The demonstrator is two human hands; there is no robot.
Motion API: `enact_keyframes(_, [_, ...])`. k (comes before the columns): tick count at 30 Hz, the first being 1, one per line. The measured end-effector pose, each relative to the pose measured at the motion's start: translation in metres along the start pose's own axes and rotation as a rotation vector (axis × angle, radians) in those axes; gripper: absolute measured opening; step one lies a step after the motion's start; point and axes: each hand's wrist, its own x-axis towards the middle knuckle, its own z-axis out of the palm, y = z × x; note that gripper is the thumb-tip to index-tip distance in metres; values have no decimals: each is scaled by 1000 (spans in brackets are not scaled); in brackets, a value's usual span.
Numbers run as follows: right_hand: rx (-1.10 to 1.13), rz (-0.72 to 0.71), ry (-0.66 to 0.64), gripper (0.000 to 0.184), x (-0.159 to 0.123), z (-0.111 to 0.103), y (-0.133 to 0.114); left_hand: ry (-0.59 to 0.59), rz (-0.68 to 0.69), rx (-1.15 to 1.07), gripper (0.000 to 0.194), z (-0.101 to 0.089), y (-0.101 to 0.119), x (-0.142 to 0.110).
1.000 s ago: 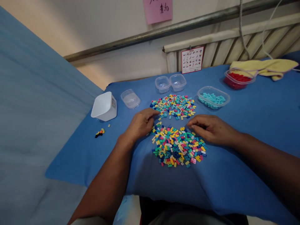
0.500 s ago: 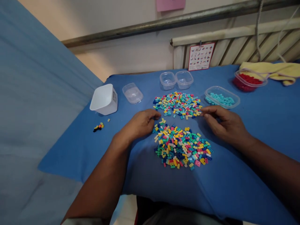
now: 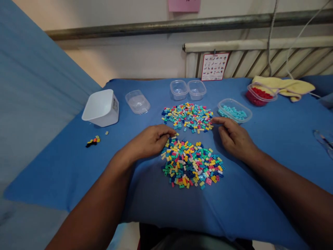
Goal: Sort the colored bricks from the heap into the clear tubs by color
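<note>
Small toy building bricks of mixed colours lie in two heaps, a far heap (image 3: 188,116) and a near heap (image 3: 192,163). My left hand (image 3: 152,140) rests at the upper left edge of the near heap, its index finger stretched to a few pale yellow bricks and its thumb slightly apart below; no brick shows in its grasp. At the right edge of the far heap is my right hand (image 3: 235,137), index finger extended against the bricks, thumb apart, holding nothing visible. Just beyond it stands a clear tub of light blue bricks (image 3: 234,113).
A clear tub of red bricks (image 3: 260,95) stands by a yellow cloth (image 3: 286,86). Two clear tubs (image 3: 187,90) sit behind the far heap. Leftward are a clear container (image 3: 137,102), a white bin (image 3: 101,108) and several black, orange and yellow bricks (image 3: 93,141).
The view has shifted, so the scene sits further left. My left index finger has stretched out towards the pale yellow bricks above the near heap. My right hand stays by the far heap.
</note>
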Motion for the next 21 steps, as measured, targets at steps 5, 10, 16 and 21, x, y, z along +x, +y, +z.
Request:
enact_keyframes(5, [-34, -65, -19, 45, 2, 4, 5, 2, -21, -132, 30, 7, 4, 1])
enact_keyframes(10, [-51, -57, -48, 51, 3, 5, 9, 139, 24, -62, 30, 13, -1, 7])
enact_keyframes(16, [33, -4, 16, 38, 4, 1, -1, 262, 23, -20, 31, 20, -15, 13])
enact_keyframes(21, [63, 38, 25, 36, 2, 0, -3, 362, -5, 16, 32, 25, -22, 17])
